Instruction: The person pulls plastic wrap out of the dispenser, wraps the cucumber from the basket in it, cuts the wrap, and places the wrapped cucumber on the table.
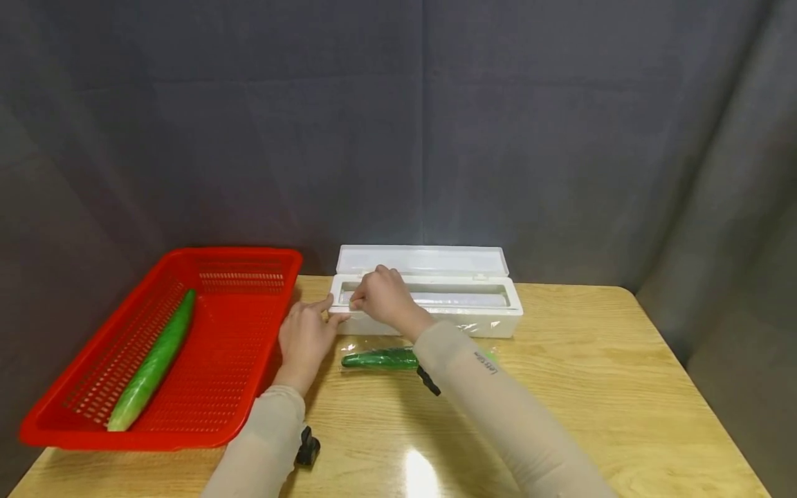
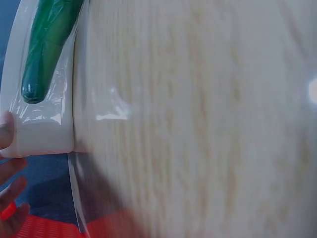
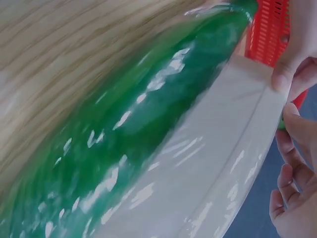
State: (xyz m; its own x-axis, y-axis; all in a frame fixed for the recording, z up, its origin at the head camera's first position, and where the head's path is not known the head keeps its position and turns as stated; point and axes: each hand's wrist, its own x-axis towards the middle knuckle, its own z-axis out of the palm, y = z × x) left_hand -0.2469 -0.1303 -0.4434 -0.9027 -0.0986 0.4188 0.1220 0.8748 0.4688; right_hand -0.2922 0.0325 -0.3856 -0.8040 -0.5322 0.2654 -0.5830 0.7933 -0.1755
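My left hand (image 1: 305,337) holds the left end of a white plastic-wrap dispenser (image 1: 426,321), thumb on its front face. In the left wrist view, its fingers (image 2: 12,186) spread past the end of the box. At the front edge near that end, my right hand (image 1: 385,296) pinches with bent fingers. A small green slider (image 3: 283,124) shows between its thumb and finger in the right wrist view. Clear film (image 3: 143,193) covers the box front and a cucumber (image 1: 380,358), which lies before the box, partly hidden by the right forearm.
A red basket (image 1: 258,360) stands at the left with another cucumber (image 1: 156,363) inside. The dispenser's lid (image 1: 423,260) is raised at the back, showing a white roll (image 1: 461,299). Behind the wooden table (image 1: 598,387) hangs a grey curtain (image 1: 560,138).
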